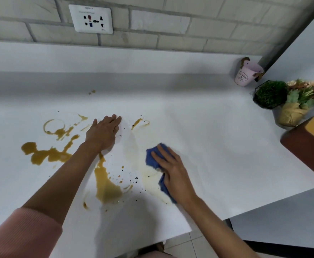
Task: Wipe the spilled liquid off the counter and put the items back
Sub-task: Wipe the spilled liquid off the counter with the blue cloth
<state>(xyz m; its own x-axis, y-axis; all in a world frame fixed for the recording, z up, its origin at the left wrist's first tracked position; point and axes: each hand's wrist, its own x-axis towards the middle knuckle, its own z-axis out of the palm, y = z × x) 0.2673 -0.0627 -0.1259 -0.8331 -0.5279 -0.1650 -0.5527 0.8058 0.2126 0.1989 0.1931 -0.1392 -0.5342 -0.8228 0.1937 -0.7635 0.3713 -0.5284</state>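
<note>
Furthest from our cloth, the thick brown spill (46, 155) lies unwiped on the counter (217, 138). Our left hand (104, 134) rests flat beside it, fingers together and gripping nothing, likely to brace us. Right of it, our right hand (173, 170) presses its palm and spread fingers down on the blue cloth (153, 157), over a pale smear. Well right of the cloth stand the bucket (245, 74) and plants (271, 94), probably moved clear.
</note>
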